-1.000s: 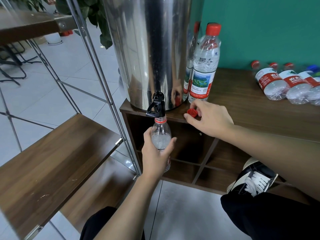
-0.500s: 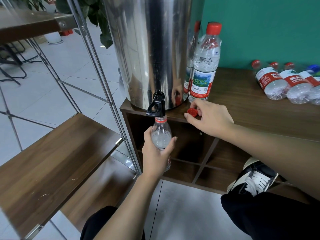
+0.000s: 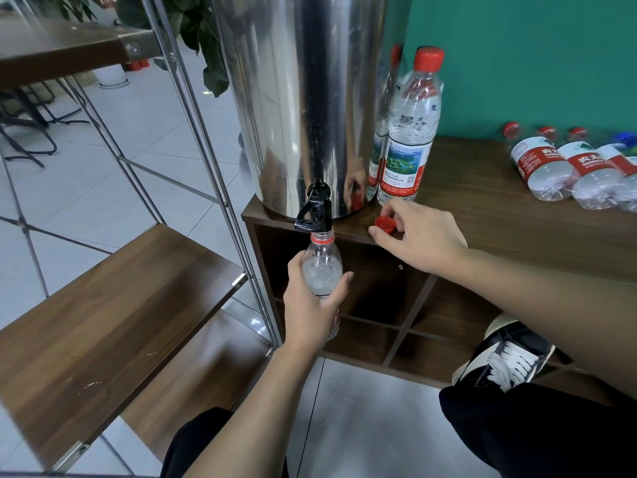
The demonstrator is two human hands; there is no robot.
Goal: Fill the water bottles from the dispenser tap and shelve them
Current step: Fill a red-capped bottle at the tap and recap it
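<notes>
Hands (image 3: 313, 305) at wood cabinet (image 3: 499, 215), teal wall (image 3: 534, 56).

Teal wall (image 3: 534, 63) is being shown at upper right, plain and flat. Pale tiled floor (image 3: 113, 174) is being seen across the left and at bottom centre, with light being reflected off it. Dark green plant leaves (image 3: 193, 25) are being hung down at top centre-left. White pot (image 3: 112, 75) is being stood on the floor behind, with small red items (image 3: 138, 64) just beside it, too blurred to identify. Black chair legs (image 3: 27, 119) are being seen at far left. Black-and-white shoe (image 3: 513, 353) with white laces is being worn at lower right, above black trousers (image 3: 551, 432).
</notes>
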